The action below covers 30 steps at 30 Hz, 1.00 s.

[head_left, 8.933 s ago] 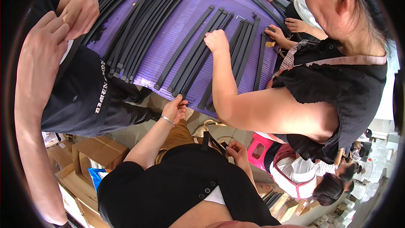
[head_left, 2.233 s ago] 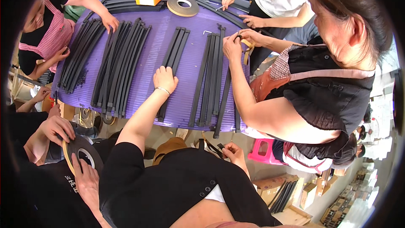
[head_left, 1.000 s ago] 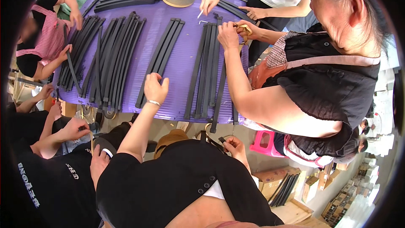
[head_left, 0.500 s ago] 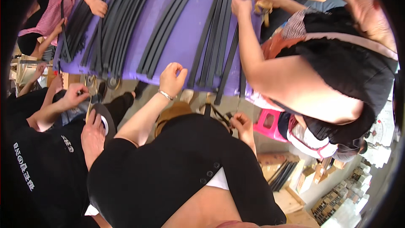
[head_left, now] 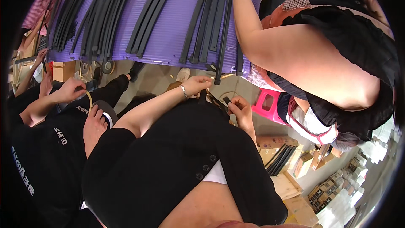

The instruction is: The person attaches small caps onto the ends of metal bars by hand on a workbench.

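Note:
My right hand (head_left: 241,110) pinches the end of a flat black strip (head_left: 217,101), which runs in front of my body at waist height. Just left of it, my left hand (head_left: 198,85), with a bracelet at the wrist, has its fingertips pressed together near the strip's other part. Whatever sits between those fingertips is too small to make out. Beyond both hands is a purple ribbed table (head_left: 168,29), and on it lie groups of long black strips (head_left: 154,14). One strip (head_left: 222,38) sticks out past the near table edge towards me.
At left, a co-worker's hands (head_left: 71,90) hold a pale tape strand beside a roll. A co-worker's bent arm (head_left: 312,67) reaches over the table at right. A pink stool (head_left: 265,105) and a carton with black strips (head_left: 282,159) stand below right.
My left hand has come down and right from near the table edge to the strip at my waist. My right hand still holds the strip. The view has tilted lower.

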Available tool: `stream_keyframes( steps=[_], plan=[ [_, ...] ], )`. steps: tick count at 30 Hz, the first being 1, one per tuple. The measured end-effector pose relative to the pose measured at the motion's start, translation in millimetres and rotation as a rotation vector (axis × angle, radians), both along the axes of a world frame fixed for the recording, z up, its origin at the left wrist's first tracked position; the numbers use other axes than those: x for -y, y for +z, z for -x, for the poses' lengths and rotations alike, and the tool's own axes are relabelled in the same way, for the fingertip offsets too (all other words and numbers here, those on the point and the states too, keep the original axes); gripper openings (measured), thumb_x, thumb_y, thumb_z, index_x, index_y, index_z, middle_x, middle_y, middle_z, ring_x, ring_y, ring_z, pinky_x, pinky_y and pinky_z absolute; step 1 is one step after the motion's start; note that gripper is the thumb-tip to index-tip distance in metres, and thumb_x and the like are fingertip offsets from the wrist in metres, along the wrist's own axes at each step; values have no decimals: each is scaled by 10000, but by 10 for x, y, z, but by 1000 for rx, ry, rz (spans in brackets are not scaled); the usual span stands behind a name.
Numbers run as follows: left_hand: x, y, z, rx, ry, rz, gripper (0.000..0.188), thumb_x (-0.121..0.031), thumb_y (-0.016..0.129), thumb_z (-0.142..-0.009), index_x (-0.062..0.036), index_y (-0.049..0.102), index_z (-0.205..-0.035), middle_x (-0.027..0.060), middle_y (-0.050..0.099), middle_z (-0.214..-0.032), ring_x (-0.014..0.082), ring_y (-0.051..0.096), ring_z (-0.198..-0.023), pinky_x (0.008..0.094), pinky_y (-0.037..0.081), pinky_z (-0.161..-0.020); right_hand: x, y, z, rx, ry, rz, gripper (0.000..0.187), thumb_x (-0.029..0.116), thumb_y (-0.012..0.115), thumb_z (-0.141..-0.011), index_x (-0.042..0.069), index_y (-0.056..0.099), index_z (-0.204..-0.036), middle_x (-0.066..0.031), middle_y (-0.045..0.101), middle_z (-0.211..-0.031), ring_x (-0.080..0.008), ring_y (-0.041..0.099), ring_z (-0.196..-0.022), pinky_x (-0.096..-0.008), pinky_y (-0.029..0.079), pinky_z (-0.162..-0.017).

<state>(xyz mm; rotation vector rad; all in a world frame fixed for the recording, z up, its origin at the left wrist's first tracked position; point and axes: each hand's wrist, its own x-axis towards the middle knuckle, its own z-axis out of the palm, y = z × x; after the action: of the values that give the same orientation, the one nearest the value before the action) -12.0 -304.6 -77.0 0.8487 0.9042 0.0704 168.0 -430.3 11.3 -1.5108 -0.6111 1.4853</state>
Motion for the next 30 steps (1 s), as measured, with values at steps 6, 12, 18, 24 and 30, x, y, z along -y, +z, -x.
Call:
stream_keyframes(
  steps=[6, 12, 18, 24, 30],
  plan=[
    [49, -177, -192, 129, 164, 110, 323, -264, 623, -811, -70, 579, -1065, -54, 492, -645, 18, 359, -462, 183, 286, -394, 26, 56, -17, 52, 44, -33, 92, 55, 601, -792, 32, 520, -753, 3, 515, -626, -69, 488, -564, -200, 383, -528],
    [63, -64, -300, 5, 176, -17, 175, -228, 619, -802, -102, 635, -922, -70, 491, -620, 28, 345, -444, 193, 266, -389, 118, 19, -63, 74, 38, -75, 69, 41, 581, -800, 21, 525, -764, -22, 531, -630, -94, 500, -565, -212, 389, -533],
    [95, -78, -222, 159, 200, 72, 171, -277, 593, -824, -107, 608, -804, -70, 436, -591, 40, 328, -431, 199, 253, -381, 73, 54, -62, 54, 38, -44, 55, 25, 568, -800, 16, 524, -769, -22, 533, -634, -92, 500, -569, -214, 394, -546],
    [-90, 181, -113, 166, 259, 96, 220, -180, 528, -877, -65, 595, -1053, -62, 409, -568, 32, 295, -437, 182, 228, -387, 19, 25, -88, 32, 37, -28, 50, 14, 575, -790, 26, 531, -770, 0, 526, -652, -68, 487, -582, -200, 387, -555],
    [-67, -11, 80, 35, 237, 101, 159, -222, 587, -830, -73, 623, -872, -59, 424, -548, 37, 324, -411, 200, 221, -358, 13, -18, -156, 34, -3, -28, 46, 25, 586, -787, 31, 541, -778, -1, 533, -664, -69, 493, -594, -203, 393, -552]
  ],
)
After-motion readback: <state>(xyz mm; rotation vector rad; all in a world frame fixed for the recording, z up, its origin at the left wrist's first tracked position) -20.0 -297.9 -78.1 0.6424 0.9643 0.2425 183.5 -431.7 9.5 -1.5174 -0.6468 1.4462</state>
